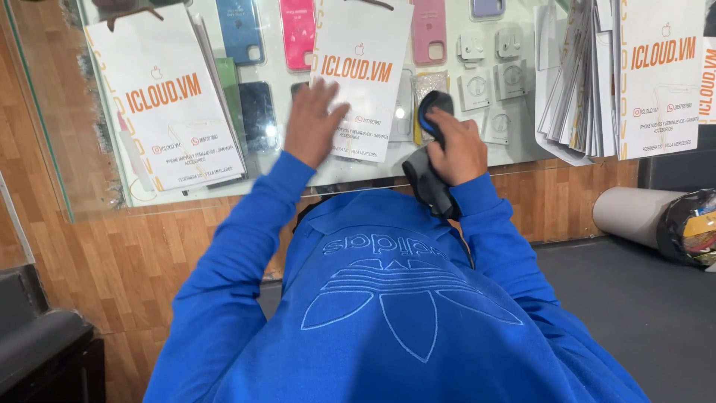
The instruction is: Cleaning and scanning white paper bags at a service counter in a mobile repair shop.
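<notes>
left hand (312, 123): fingers spread flat, pinning middle bag (363, 71) on glass counter (67, 149) | right hand (456, 149): fingers wrapped around dark cloth (426, 179), right of that bag, apparently for wiping

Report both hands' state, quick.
Left hand: open, flat on the middle white paper bag.
Right hand: closed around a dark phone-shaped object with a blue edge and a grey cloth.

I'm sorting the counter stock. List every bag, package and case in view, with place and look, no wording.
White paper bag: left on glass, orange print.
White paper bag: centre, under left hand.
White bag: right, upright.
Pink case: under glass.
Small white boxes: under glass, right of centre.
</notes>
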